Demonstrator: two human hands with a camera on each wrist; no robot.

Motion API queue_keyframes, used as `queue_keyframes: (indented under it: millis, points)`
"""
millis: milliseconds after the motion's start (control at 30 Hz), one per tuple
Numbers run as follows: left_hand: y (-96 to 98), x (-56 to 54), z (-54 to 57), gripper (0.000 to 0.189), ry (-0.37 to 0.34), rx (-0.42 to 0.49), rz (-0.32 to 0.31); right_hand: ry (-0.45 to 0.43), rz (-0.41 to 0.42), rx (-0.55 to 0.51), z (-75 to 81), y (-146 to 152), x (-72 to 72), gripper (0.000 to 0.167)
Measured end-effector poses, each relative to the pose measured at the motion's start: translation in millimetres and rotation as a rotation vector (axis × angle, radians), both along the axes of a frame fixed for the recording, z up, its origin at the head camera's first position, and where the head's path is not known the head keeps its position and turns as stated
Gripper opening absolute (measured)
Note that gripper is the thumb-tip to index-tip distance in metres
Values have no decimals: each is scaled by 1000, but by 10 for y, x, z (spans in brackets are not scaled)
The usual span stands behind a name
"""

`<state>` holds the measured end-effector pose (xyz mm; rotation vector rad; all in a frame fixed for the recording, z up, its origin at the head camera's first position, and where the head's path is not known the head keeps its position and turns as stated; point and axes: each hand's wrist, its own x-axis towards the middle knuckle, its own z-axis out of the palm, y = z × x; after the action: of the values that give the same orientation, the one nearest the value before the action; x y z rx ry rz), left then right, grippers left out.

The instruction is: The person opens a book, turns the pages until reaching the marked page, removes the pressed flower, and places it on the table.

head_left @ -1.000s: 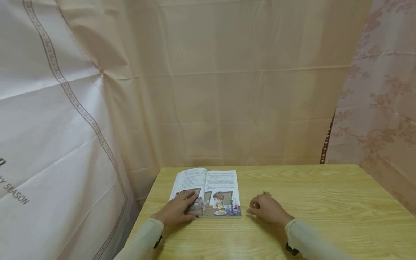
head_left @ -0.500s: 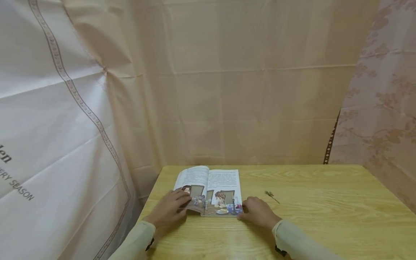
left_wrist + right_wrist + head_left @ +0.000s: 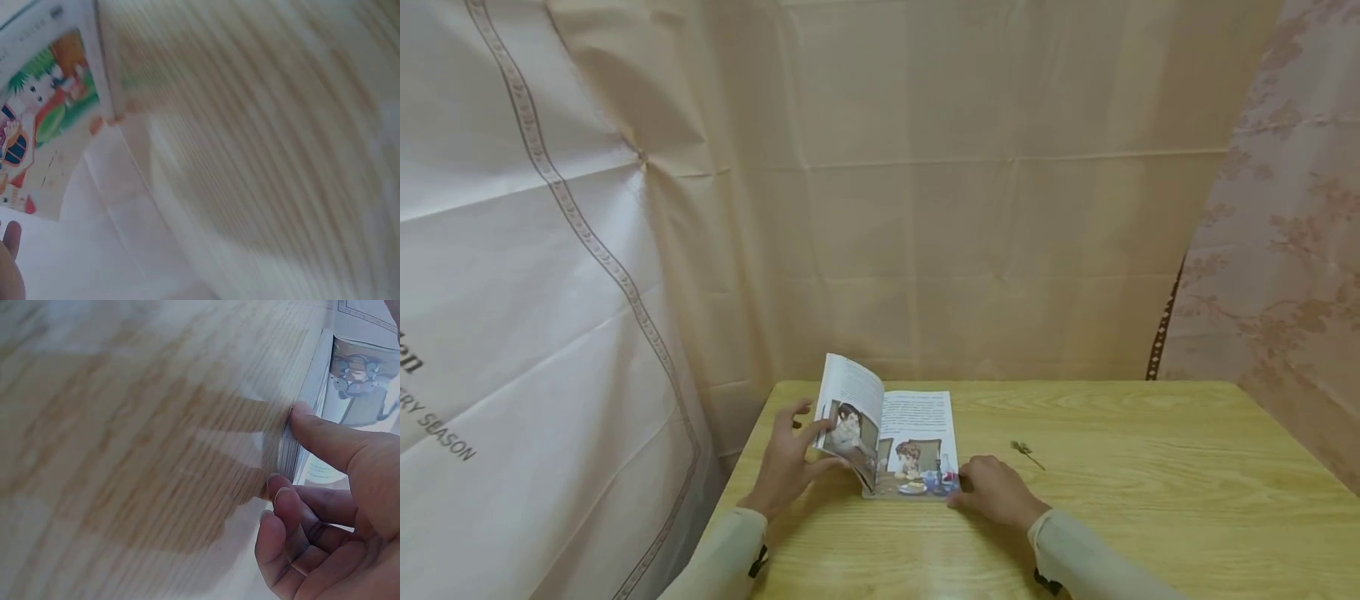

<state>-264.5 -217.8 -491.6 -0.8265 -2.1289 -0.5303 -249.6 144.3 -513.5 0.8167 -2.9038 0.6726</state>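
An open paperback picture book (image 3: 916, 414), with text above coloured drawings, lies on the wooden table in the head view. Its left half is raised at a slant. My left hand (image 3: 784, 468) holds that raised half by its outer edge. In the left wrist view, a colourful cover (image 3: 53, 103) shows at upper left, with a bit of the left hand (image 3: 9, 269) below it. My right hand (image 3: 1000, 490) grips the lower right corner. In the right wrist view, thumb and index finger of the right hand (image 3: 337, 512) touch the corner of the page block (image 3: 290, 453).
A small green sprig with a thin stem (image 3: 1027, 453) lies on the table (image 3: 1150, 500), to the right of the right hand. Beige cloth (image 3: 962, 208) hangs behind the table. White printed cloth (image 3: 535, 333) hangs at left, floral cloth (image 3: 1292, 250) at right.
The right hand has moved left from the sprig, letting it lie uncovered, and grips the book's corner. The left hand has gone from resting on the left page to lifting that half.
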Motion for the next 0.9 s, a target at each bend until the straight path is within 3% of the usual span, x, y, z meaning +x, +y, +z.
queue_keyframes:
  millis: [167,233,300,467,533,667,733,800,900]
  points:
    - [309,68,-2,92,-318,128,-24,-5,2,-12,-7,-21,12,33]
    - [434,88,-2,101,-383,122,-37,-3,4,-17,-9,-25,17,35]
    - [545,95,-11,99,-375,49,-51,0,5,-23,-10,-25,22,37]
    - [757,98,-48,65,-258,-237,-91,-2,-1,-44,-1,-26,26,33]
    - [812,105,-72,59,-296,-350,-74,-7,-9,-50,-2,-34,25,29]
    - [870,131,-107,56,-505,-525,1,-26,-19,-53,-14,-57,21,28]
    - [880,132,-117,56,-566,-582,30,-35,-12,-50,-19,-60,17,29]
    - [882,124,-117,55,-577,-621,40,-34,2,-45,-20,-52,8,29]
    - [876,91,-123,54,-527,-671,33,-25,46,-29,-18,2,-24,25]
